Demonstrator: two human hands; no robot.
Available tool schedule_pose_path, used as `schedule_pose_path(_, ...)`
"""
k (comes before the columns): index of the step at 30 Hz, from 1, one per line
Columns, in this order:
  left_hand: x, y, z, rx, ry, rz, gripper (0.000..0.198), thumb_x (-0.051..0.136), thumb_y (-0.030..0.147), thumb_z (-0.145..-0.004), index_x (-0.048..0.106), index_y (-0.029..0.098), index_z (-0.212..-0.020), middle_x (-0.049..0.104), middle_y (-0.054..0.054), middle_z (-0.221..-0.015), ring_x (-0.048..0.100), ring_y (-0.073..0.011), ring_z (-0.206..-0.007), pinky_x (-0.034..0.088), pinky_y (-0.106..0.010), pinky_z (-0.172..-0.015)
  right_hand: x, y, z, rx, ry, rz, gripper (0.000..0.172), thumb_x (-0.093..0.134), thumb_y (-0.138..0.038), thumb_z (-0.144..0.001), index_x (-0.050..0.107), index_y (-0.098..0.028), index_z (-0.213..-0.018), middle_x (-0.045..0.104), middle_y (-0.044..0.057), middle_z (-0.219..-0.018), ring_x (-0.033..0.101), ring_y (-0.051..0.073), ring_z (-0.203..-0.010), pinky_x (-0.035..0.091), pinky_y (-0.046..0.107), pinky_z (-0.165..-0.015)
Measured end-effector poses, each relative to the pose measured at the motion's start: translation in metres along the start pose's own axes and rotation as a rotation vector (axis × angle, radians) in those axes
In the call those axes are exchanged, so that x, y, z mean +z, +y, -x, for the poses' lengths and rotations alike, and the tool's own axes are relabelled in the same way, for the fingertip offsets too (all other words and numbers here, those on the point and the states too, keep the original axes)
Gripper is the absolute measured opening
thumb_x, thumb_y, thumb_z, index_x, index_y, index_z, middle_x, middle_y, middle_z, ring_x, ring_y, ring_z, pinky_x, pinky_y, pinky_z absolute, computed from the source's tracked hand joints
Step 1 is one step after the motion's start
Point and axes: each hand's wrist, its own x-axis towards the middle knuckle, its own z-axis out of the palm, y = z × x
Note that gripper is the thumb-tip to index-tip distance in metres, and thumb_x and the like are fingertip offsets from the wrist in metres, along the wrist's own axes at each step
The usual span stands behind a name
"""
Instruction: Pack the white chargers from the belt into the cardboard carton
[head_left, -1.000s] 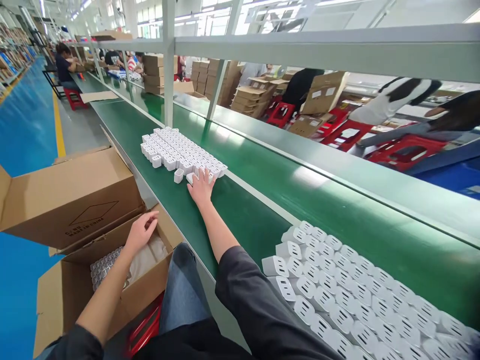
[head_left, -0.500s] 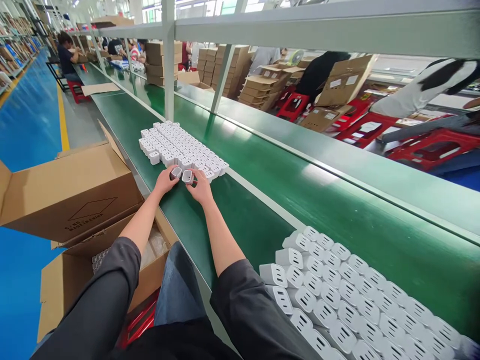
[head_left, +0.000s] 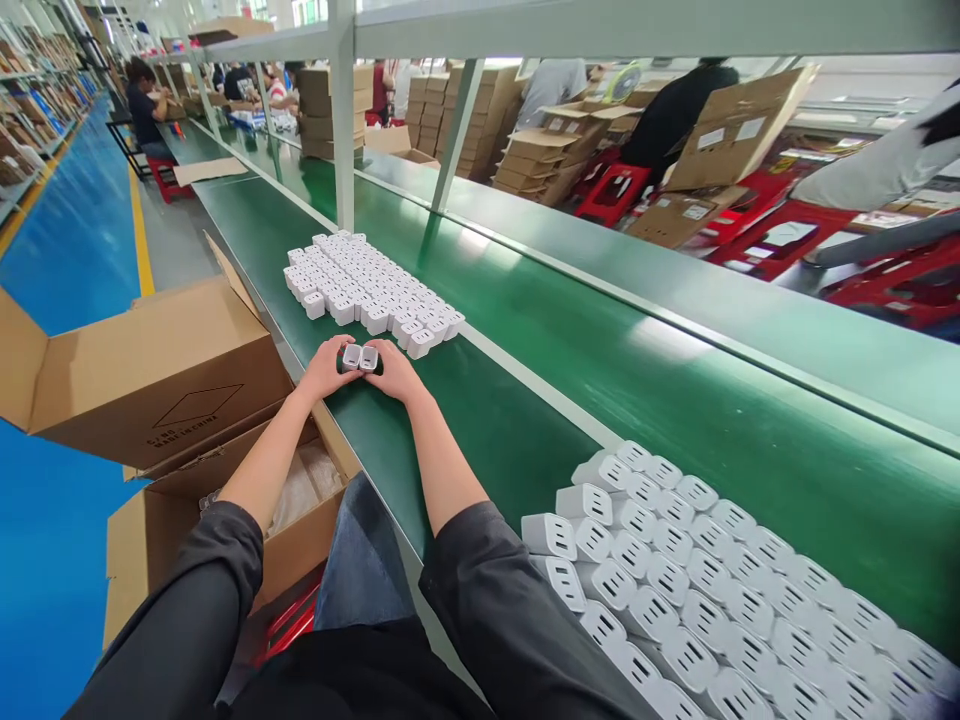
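My left hand [head_left: 324, 368] is closed around a small white charger housing [head_left: 351, 356] at the near edge of the belt. A second white charger housing [head_left: 368, 358] is gripped by my right hand [head_left: 395, 371]. The two pieces stand side by side, touching or almost so, with their ends turned up towards me. Just beyond my hands, a block of white chargers [head_left: 360, 275] is packed in rows, slotted faces up. Another group of slotted white chargers [head_left: 690, 590] lies close by on the right.
The green conveyor belt [head_left: 480, 410] runs away along the bench. To my left, an open cardboard box [head_left: 150, 375] holds bagged items. A metal post [head_left: 343, 130] rises behind the far block. Co-workers, red stools [head_left: 613, 192] and stacked cartons [head_left: 476, 130] stand across the line.
My hands have come together, bringing the two charger housings side by side. They have drawn slightly back from the far block, and the camera has tilted a little.
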Motion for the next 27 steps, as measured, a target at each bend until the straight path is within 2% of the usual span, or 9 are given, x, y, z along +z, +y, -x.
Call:
schedule_pose_path(3, -0.003, -0.004, -0.005, 0.014, -0.093, -0.020, 0.070, 0.075, 0.039, -0.074, 0.046, 0.022, -0.136, 0.061, -0.008, -0.122, 0.054, -0.0261, -0.114, 0.044, -0.039, -0.100, -0.003, 0.001, 0.001, 0.034, -0.092, 0.000, 0.063, 0.064, -0.022, -0.078, 0.046, -0.013, -0.137, 0.055, 0.013, -0.130, 0.052, 0.025, -0.120, 0.044, 0.036, -0.103)
schedule_pose_path(6, -0.003, -0.002, -0.007, 0.110, -0.086, -0.080, 0.083, 0.077, 0.045, -0.073, 0.039, 0.024, -0.145, 0.054, -0.009, -0.138, 0.047, -0.0287, -0.127, 0.036, -0.043, -0.110, -0.020, 0.003, 0.001, 0.011, -0.153, -0.033, 0.079, 0.061, -0.013, -0.074, 0.034, -0.014, -0.149, 0.052, 0.013, -0.137, 0.053, 0.023, -0.120, 0.043, 0.034, -0.104)
schedule_pose_path(7, -0.002, 0.001, -0.008, 0.147, -0.078, -0.095, 0.085, 0.077, 0.047, -0.073, 0.039, 0.025, -0.146, 0.051, -0.009, -0.142, 0.044, -0.0289, -0.130, 0.034, -0.043, -0.111, -0.028, 0.005, 0.000, 0.006, -0.128, -0.036, 0.078, 0.057, -0.010, -0.075, 0.035, -0.014, -0.149, 0.054, 0.012, -0.135, 0.055, 0.021, -0.118, 0.044, 0.034, -0.103)
schedule_pose_path(9, 0.001, 0.008, -0.008, 0.195, -0.057, -0.124, 0.080, 0.075, 0.050, -0.076, 0.041, 0.027, -0.145, 0.048, -0.008, -0.146, 0.040, -0.0282, -0.133, 0.035, -0.041, -0.112, -0.042, 0.010, -0.002, 0.052, 0.045, 0.026, 0.068, 0.049, -0.009, -0.079, 0.042, -0.015, -0.146, 0.055, 0.012, -0.134, 0.053, 0.022, -0.120, 0.043, 0.036, -0.104)
schedule_pose_path(11, 0.006, 0.015, -0.008, 0.190, -0.047, -0.160, 0.067, 0.070, 0.052, -0.081, 0.048, 0.029, -0.140, 0.051, -0.006, -0.144, 0.042, -0.0265, -0.132, 0.040, -0.038, -0.107, -0.050, 0.016, -0.006, 0.164, 0.268, 0.158, 0.058, 0.046, -0.014, -0.085, 0.047, -0.015, -0.143, 0.049, 0.013, -0.142, 0.044, 0.027, -0.130, 0.038, 0.044, -0.107)
schedule_pose_path(13, 0.011, 0.020, -0.009, 0.154, -0.049, -0.202, 0.054, 0.066, 0.052, -0.084, 0.056, 0.029, -0.132, 0.057, -0.005, -0.135, 0.049, -0.0243, -0.125, 0.046, -0.035, -0.100, -0.047, 0.021, -0.010, 0.271, 0.368, 0.277, 0.053, 0.045, -0.022, -0.090, 0.047, -0.016, -0.143, 0.041, 0.014, -0.150, 0.034, 0.031, -0.137, 0.033, 0.051, -0.109)
schedule_pose_path(16, 0.018, 0.022, -0.012, 0.119, -0.039, -0.263, 0.044, 0.066, 0.049, -0.086, 0.061, 0.027, -0.123, 0.065, -0.004, -0.121, 0.057, -0.0217, -0.111, 0.049, -0.031, -0.089, -0.031, 0.028, -0.014, 0.338, 0.318, 0.359, 0.047, 0.043, -0.026, -0.094, 0.051, -0.017, -0.139, 0.041, 0.013, -0.151, 0.032, 0.032, -0.138, 0.027, 0.054, -0.110)
schedule_pose_path(20, 0.023, 0.021, -0.013, 0.101, -0.007, -0.307, 0.043, 0.067, 0.049, -0.085, 0.062, 0.026, -0.121, 0.066, -0.005, -0.116, 0.059, -0.0214, -0.108, 0.049, -0.029, -0.082, -0.013, 0.032, -0.015, 0.363, 0.327, 0.383, 0.040, 0.042, -0.026, -0.096, 0.056, -0.017, -0.132, 0.049, 0.015, -0.143, 0.036, 0.031, -0.132, 0.031, 0.050, -0.106)
schedule_pose_path(27, 0.021, 0.023, -0.007, 0.013, 0.078, -0.210, 0.043, 0.068, 0.050, -0.084, 0.063, 0.025, -0.118, 0.067, -0.006, -0.116, 0.060, -0.0227, -0.109, 0.048, -0.028, -0.081, -0.013, 0.031, -0.012, 0.367, 0.372, 0.357, 0.031, 0.058, -0.036, -0.091, 0.062, -0.016, -0.116, 0.056, 0.016, -0.120, 0.048, 0.030, -0.114, 0.039, 0.042, -0.092)
